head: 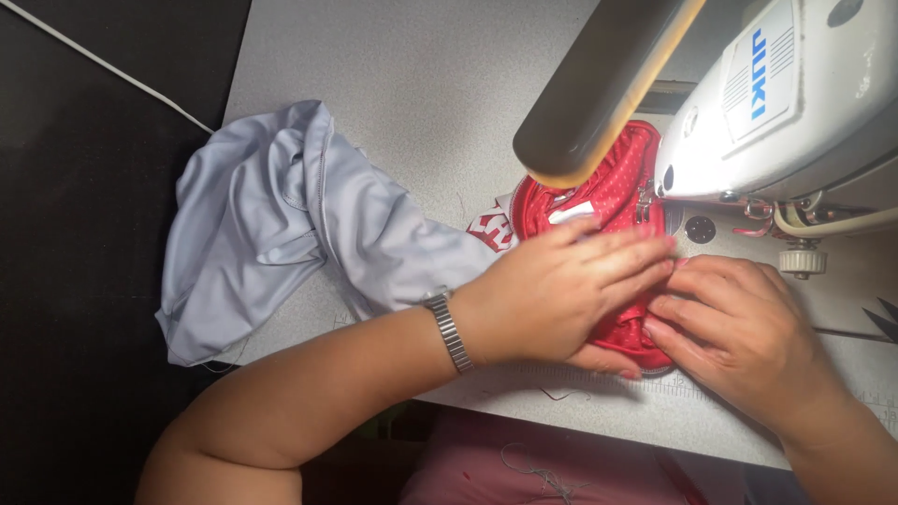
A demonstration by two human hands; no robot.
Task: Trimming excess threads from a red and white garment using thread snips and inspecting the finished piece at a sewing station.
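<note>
Fingers (629, 254) of both hands lie flat and together on red cloth (613, 201) at a sewing machine (795, 103).

From the left: a dark floor, then a crumpled pale grey garment (271, 220) on the grey table (421, 84), its right end running under the left wrist, which wears a metal watch band (449, 332). The left hand (552, 290) presses palm-down on the red cloth, fingers stretched out and close together, thumb tucked under the cloth's near edge, pinning rather than gripping it. A white-and-red patch (491, 229) shows just left of the red cloth. The right hand (739, 332) lies beside it, fingertips touching the cloth's right edge and meeting the left fingertips. The cloth sits under the machine's head, beneath a lamp arm (599, 84). Scissors (884, 323) show at the far right.
</note>
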